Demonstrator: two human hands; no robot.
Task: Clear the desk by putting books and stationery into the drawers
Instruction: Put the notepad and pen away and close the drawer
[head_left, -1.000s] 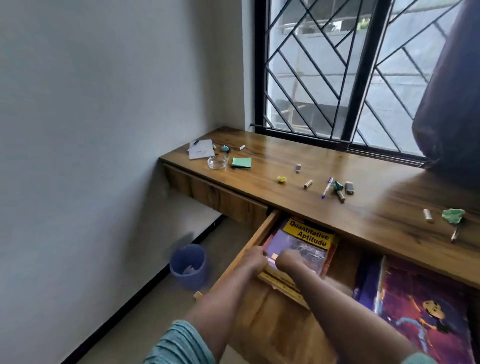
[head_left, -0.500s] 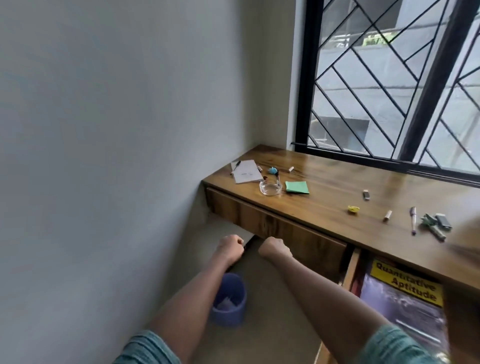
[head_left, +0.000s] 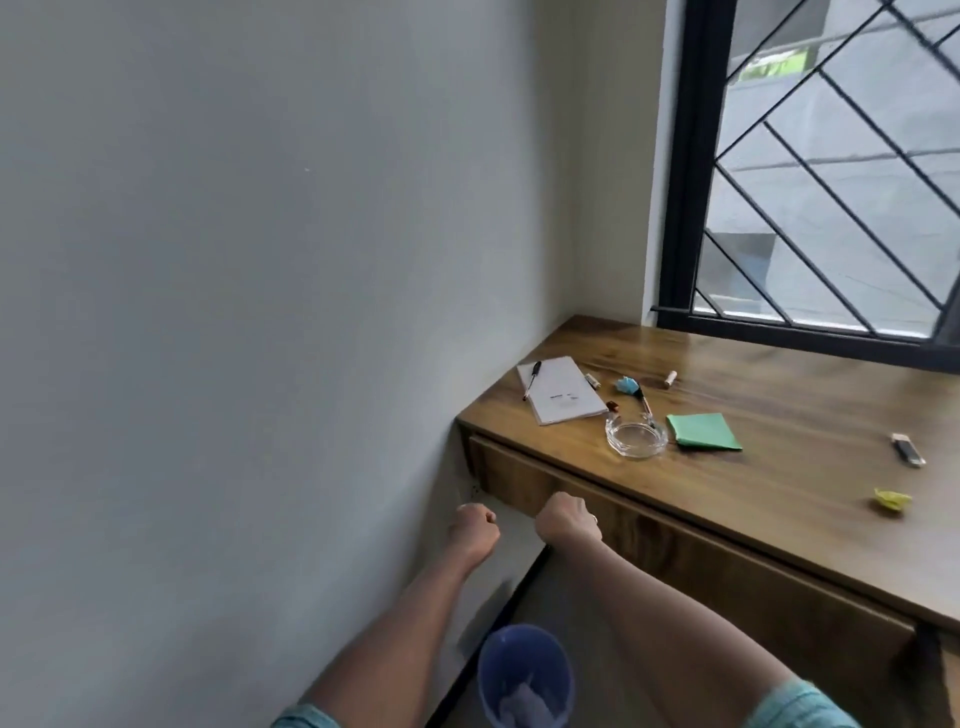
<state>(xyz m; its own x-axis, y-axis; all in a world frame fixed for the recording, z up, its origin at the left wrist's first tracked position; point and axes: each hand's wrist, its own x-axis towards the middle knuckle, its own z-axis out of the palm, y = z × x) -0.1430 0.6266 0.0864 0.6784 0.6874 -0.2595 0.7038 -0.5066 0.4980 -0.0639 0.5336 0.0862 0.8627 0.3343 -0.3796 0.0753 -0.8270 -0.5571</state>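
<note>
The wooden desk (head_left: 810, 410) carries a white notepad (head_left: 566, 402) with a black pen (head_left: 532, 379) on it, a green sticky-note pad (head_left: 704, 446), a second pen (head_left: 644, 405) and small bits of stationery. Below the top, the left drawer (head_left: 685, 556) is closed. My right hand (head_left: 569, 522) is a fist curled at the drawer front's lower edge, near its left end. My left hand (head_left: 474, 527) is a closed fist just left of it, below the drawer's corner and apart from the wood, holding nothing.
A glass ashtray (head_left: 636, 439) stands by the sticky notes. A blue crumpled scrap (head_left: 627, 385), a yellow scrap (head_left: 892, 500) and a small capped item (head_left: 908, 449) lie on the top. A blue bin (head_left: 524, 675) sits on the floor between my forearms. The wall is close on the left.
My view and both hands have swung left, away from the open drawer with the books, to the closed left drawer. Both fists rose, and the right one now meets the drawer's lower edge.
</note>
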